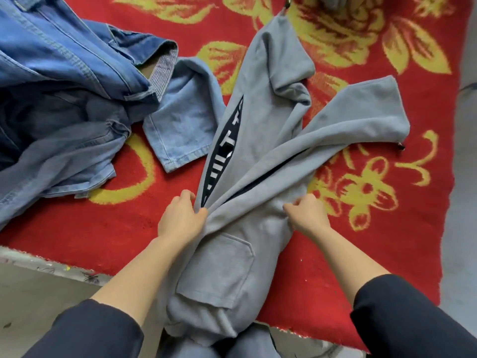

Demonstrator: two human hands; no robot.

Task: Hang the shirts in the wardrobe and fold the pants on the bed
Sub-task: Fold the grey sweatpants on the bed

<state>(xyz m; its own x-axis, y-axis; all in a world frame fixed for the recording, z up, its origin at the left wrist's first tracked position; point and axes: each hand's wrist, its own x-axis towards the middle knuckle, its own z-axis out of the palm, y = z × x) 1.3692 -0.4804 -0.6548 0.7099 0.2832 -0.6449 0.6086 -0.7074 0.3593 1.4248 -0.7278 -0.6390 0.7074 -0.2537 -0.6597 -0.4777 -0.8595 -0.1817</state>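
Note:
A pair of grey sweatpants [260, 140] with a black side stripe lies on the red bed cover, legs spreading away from me, waist hanging over the near edge. My left hand [180, 218] pinches the cloth on the left side where the legs meet. My right hand [307, 215] grips the cloth on the right side at the same height. A heap of blue denim clothes [59, 94] lies at the left, with a light denim leg [180, 120] sticking out beside the grey pants.
The bed cover [387, 254] is red with yellow flowers. Its near edge runs across the lower left, with pale floor [38, 293] below. A grey floor strip [464, 177] shows at the right.

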